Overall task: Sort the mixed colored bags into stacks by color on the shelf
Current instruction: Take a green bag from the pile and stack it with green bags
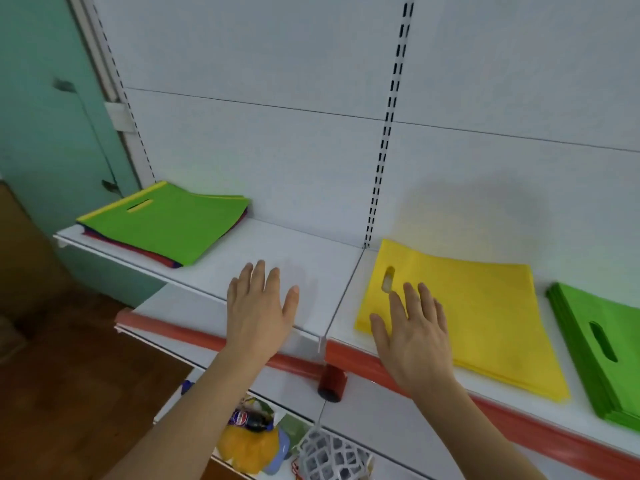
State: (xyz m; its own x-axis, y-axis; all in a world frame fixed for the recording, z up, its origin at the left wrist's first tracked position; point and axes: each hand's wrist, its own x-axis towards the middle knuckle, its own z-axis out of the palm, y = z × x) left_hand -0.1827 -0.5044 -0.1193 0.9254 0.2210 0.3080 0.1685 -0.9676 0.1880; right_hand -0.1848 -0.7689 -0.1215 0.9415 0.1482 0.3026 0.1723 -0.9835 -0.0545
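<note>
Both hands up over the shelf [311,268], palms down, fingers straight and spread, neither grip holding anything. Left hand [258,306] hovers over a bare patch of shelf just left of the panel seam. Right hand [412,334] sits over the near-left corner of the yellow stack [485,317]; can't tell whether it's touching the top bag or just above it.

Where the bags are:
- Mixed pile [162,226] at about 10 o'clock from the left hand, near the shelf's left end. Green bag on top, yellow edge peeking out behind it, red and dark blue layers underneath. Still unsorted.
- Yellow stack right of the seam, under the right hand, handle slot toward the back-left.
- Green stack [602,355] at 3 o'clock from the right hand, beside the yellow one but apart from it, partly cut off at the frame edge.

Key relation, my read: next pick is the green top bag of the mixed pile. It lies up and left of both hands, long axis running roughly 8 to 2 o'clock, slot end toward the back-left. Left hand is clearly nearer. Its home, the green stack, is at the far right, so the carry crosses over the yellow stack.

Below the shelf lip: a red price strip [207,337] and assorted goods on a lower tier.
</note>
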